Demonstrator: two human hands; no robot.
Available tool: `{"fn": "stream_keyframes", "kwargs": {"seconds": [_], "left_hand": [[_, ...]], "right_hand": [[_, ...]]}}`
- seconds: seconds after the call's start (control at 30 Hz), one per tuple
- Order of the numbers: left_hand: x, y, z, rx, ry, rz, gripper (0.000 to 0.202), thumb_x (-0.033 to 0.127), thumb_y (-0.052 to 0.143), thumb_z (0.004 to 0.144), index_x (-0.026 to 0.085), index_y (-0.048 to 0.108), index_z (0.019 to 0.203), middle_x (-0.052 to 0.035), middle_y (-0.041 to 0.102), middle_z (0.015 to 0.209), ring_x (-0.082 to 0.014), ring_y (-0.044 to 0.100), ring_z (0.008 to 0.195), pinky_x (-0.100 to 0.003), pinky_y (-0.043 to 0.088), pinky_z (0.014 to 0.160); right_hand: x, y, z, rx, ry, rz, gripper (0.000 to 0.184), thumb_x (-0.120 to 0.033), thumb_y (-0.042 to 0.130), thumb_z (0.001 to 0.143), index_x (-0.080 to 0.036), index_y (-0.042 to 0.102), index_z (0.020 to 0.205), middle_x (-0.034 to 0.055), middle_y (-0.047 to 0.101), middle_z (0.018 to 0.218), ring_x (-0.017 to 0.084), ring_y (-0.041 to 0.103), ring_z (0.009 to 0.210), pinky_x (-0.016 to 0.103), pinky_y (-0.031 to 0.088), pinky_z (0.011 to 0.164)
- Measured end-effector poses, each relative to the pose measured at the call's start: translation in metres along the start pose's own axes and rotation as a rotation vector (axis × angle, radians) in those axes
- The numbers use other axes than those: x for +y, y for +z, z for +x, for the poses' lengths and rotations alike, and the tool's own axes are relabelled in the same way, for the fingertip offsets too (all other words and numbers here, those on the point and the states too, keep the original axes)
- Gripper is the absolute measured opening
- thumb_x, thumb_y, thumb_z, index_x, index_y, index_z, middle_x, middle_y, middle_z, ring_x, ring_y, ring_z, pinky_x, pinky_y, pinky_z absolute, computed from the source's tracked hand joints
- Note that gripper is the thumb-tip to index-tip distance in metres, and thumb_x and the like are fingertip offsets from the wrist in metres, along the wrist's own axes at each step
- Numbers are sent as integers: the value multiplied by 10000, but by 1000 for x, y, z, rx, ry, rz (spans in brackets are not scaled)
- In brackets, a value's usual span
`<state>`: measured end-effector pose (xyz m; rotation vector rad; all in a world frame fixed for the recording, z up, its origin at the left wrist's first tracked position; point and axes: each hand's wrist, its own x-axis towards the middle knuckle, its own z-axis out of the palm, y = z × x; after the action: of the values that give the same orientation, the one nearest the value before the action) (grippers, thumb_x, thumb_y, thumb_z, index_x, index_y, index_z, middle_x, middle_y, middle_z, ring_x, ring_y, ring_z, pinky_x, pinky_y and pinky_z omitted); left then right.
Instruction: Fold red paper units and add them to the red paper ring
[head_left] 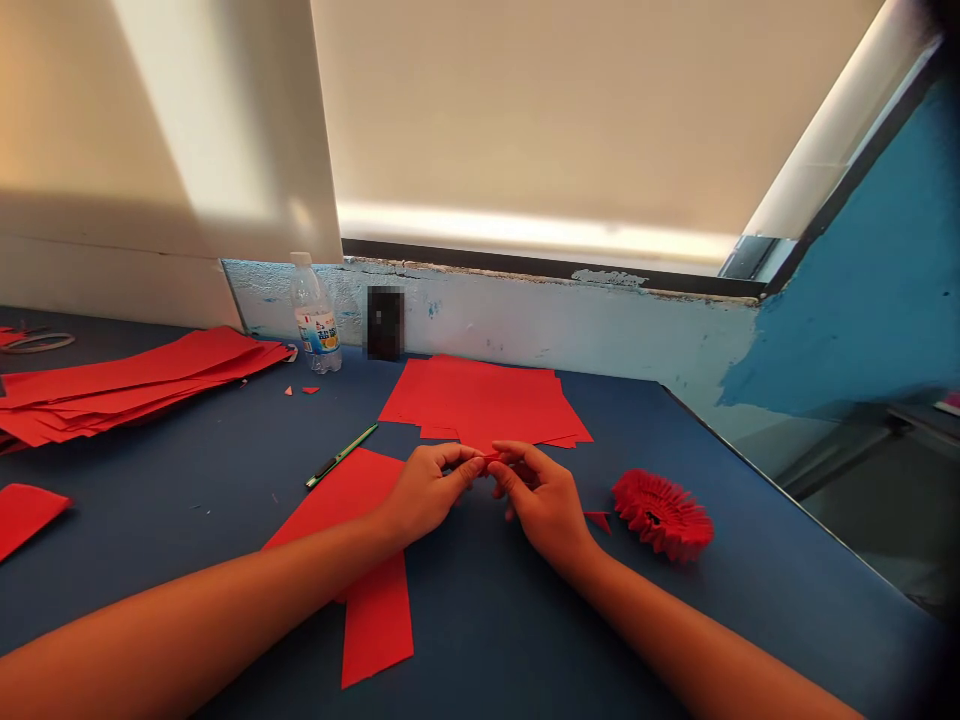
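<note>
Between the fingertips of both hands is a small folded piece of red paper (490,458), mostly hidden by my fingers. My left hand (431,490) pinches its left end, thumb against forefinger. On the other end, my right hand (541,495) closes in a similar pinch. Under my left forearm lie red paper sheets (379,625) on the blue table (510,640). A round, pleated red paper piece (664,515) rests to the right of my right hand, with a small red scrap (598,520) between them. Just beyond my hands a stack of red paper (487,400) is spread.
A green and black pen-like tool (341,457) lies left of my hands. Farther back stand a clear plastic bottle (318,325) and a dark blurred object (385,323). More red sheets (135,385) and scissors-like handles (41,342) are at the left. The table's edge (795,500) slants along the right.
</note>
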<state>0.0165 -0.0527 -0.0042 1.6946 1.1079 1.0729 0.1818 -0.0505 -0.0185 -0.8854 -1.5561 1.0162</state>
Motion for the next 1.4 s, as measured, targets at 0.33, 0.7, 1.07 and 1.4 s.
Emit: {"fn": "stream_keyframes", "kwargs": {"seconds": [0.33, 0.7, 1.07, 1.4], "left_hand": [[1, 0, -3, -52, -3, -63, 314, 431, 567, 835, 142, 644, 932, -28, 627, 844, -91, 528, 562, -214, 446, 513], [4, -1, -2, -15, -2, -39, 266, 384, 579, 839, 134, 659, 877, -29, 652, 781, -95, 528, 574, -216, 429, 550], [3, -1, 0, -33, 0, -77, 243, 358, 590, 835, 125, 654, 861, -41, 655, 782, -104, 521, 604, -229, 416, 572], [-3, -2, 1, -25, 29, -31, 243, 378, 602, 829, 148, 660, 881, -42, 687, 803, -123, 582, 655, -228, 443, 587]], "right_hand": [[-1, -4, 4, 14, 62, 90, 226, -358, 693, 777, -145, 691, 851, 30, 635, 658, 121, 549, 510, 195, 449, 386], [0, -6, 5, -4, 128, 183, 243, -354, 729, 750, -125, 716, 831, 43, 658, 644, 102, 541, 471, 190, 444, 395], [4, -5, 6, 10, 92, 193, 242, -341, 733, 753, -132, 705, 871, 47, 660, 662, 137, 590, 530, 205, 460, 412], [3, -8, 5, -12, 127, 175, 207, -337, 716, 779, -134, 719, 822, 49, 677, 662, 100, 551, 442, 211, 436, 439]]}}
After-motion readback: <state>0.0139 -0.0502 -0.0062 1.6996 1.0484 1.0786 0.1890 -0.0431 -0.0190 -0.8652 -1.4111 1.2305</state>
